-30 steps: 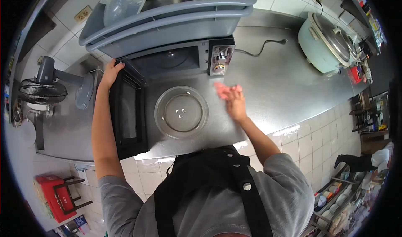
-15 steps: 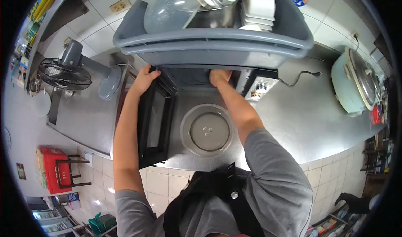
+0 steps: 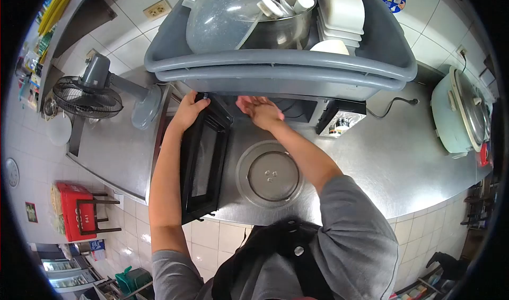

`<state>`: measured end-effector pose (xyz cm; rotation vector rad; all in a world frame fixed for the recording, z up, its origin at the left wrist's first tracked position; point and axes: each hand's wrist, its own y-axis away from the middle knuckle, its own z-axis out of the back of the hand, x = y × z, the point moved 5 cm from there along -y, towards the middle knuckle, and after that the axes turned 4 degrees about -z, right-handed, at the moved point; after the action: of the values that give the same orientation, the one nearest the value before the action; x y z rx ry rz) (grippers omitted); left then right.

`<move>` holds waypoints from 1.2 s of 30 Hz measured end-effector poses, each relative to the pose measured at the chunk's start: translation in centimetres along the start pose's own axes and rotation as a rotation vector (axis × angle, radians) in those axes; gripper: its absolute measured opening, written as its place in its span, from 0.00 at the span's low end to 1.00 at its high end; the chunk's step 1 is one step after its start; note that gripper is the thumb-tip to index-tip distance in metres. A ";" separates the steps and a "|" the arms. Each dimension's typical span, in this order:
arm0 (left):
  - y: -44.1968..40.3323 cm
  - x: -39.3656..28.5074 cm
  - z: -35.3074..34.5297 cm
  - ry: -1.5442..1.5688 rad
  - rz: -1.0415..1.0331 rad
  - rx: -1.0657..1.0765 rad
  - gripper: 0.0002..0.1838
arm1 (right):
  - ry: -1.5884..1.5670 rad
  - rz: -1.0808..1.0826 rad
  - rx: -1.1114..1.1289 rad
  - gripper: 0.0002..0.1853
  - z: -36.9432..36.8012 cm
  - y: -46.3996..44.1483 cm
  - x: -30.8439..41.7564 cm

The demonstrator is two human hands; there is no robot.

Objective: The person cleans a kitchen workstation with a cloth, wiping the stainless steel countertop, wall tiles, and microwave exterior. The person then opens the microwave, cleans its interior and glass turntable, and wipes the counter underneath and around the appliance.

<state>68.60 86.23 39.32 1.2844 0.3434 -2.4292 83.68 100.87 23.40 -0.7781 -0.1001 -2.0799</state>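
My left hand (image 3: 190,111) is closed around the top edge of the black microwave door (image 3: 203,159), which stands swung open toward me. At the mouth of the microwave cavity (image 3: 299,110) is my right hand (image 3: 260,112), its palm turned partly up and its fingers stretched to the left. I see nothing held in it, though the fingertips are partly blurred. Below the opening, a round glass turntable plate (image 3: 270,177) lies on the steel counter. The control panel (image 3: 342,120) is at the right of the opening.
Stacked grey tubs (image 3: 281,65) sit on top of the microwave, holding a pot (image 3: 283,32), a clear lid and white containers (image 3: 342,13). A fan (image 3: 90,97) stands left, a rice cooker (image 3: 450,111) right. A loose plug cord (image 3: 392,105) lies on the steel counter (image 3: 387,162).
My right hand has moved left within the microwave opening and turned its palm upward. My left hand stays on the door. The view has shifted slightly.
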 end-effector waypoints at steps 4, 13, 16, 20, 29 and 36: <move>0.3 -0.6 -0.1 0.008 -0.010 0.018 0.24 | 0.239 -0.145 0.129 0.23 2.3 3.3 -5.7; -0.1 0.6 0.4 -0.072 0.053 0.052 0.24 | -0.091 -0.461 -0.346 0.26 7.3 -6.4 -5.8; -0.6 1.5 0.2 -0.043 0.005 0.052 0.25 | -0.070 -0.454 -0.273 0.26 1.2 -10.3 -6.3; -0.4 1.0 0.3 -0.046 0.099 0.088 0.25 | 0.051 -0.389 -0.135 0.27 -7.4 -10.2 -3.7; -0.5 1.3 0.6 -0.119 0.043 0.072 0.26 | 0.212 -0.271 0.279 0.27 2.2 1.7 -4.3; -1.3 2.6 0.3 0.004 -0.069 0.071 0.32 | 0.642 -0.183 -0.337 0.27 1.6 6.7 -7.4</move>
<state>66.48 86.79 37.39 1.3284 0.3100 -2.5175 92.66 102.67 19.13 -0.2618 0.5619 -2.4577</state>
